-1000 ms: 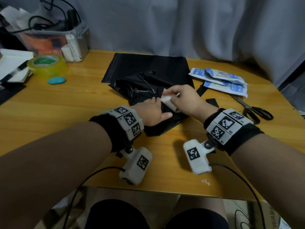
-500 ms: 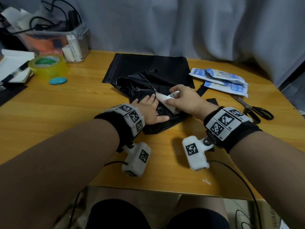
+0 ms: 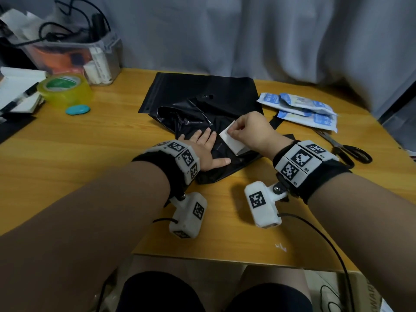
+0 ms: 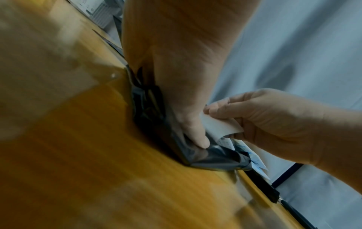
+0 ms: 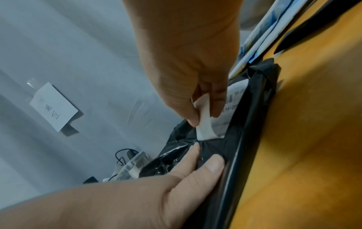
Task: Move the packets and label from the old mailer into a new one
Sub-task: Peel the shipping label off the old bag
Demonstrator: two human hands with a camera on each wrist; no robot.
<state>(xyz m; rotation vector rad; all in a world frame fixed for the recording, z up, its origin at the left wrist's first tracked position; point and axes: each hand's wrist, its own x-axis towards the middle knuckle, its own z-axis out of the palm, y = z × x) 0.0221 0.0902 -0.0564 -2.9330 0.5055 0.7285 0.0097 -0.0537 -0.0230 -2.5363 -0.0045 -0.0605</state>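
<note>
While your left hand (image 3: 203,149) lies flat with straightened fingers (image 5: 212,166) pressing the old mailer (image 3: 191,122) onto the tabletop (image 3: 90,143), your right hand (image 3: 249,131) pinches the white label (image 3: 229,141) between thumb and forefinger. One corner of the label is lifted and curled back off the black plastic; the rest, with its printed barcode side, is stuck to the crumpled old mailer. The thumb of the left hand points toward the label, just beside its lower edge.

Under the old mailer, partly covered by it, the new mailer (image 3: 202,86) lies flat and smooth, reaching toward the far edge of the tabletop.

To the right of both mailers, the blue-and-white packets (image 3: 301,109) sit in a loose overlapping pile on the tabletop, outside either mailer. Black-handled scissors (image 3: 344,147) lie just in front of the pile, near your right wrist.

On the far left: a teal oval object (image 3: 78,109), a roll of yellowish tape (image 3: 64,90) just behind it, and a clear bin (image 3: 76,57) of cables and rolls against the grey curtain (image 3: 247,37).
</note>
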